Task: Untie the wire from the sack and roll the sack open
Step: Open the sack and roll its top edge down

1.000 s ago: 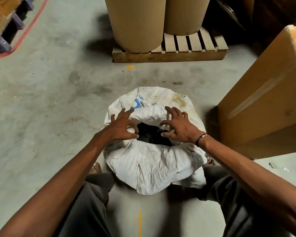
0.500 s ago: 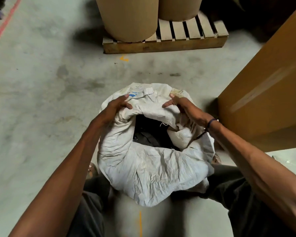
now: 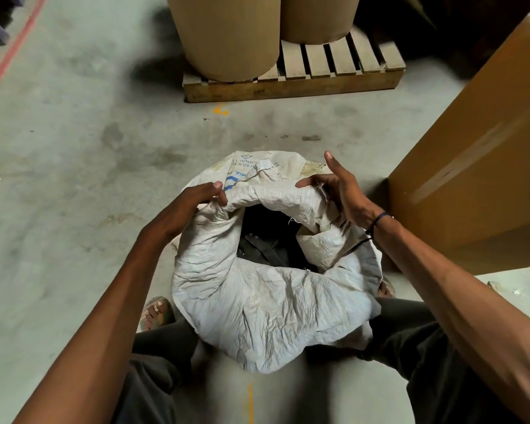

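A white woven sack [image 3: 266, 304] stands on the concrete floor between my legs. Its mouth is open, with a thick rolled rim around dark contents [image 3: 270, 240]. My left hand [image 3: 193, 206] grips the rim at the far left. At the far right, my right hand [image 3: 340, 188] holds the rim with the thumb pressed on the fabric and the index finger pointing up. A thin dark strand [image 3: 357, 244] hangs below my right wrist, against the sack; whether it is the wire I cannot tell.
A large cardboard box [image 3: 478, 166] stands close on the right. Ahead, a wooden pallet [image 3: 291, 84] carries two big cardboard drums [image 3: 227, 35]. My sandalled foot [image 3: 155, 312] shows left of the sack. A red floor line [image 3: 16, 47] runs at the far left.
Both hands moved from the middle of the sack's mouth out to its far rim and took hold of it. The mouth has widened and the rim is rolled thicker.
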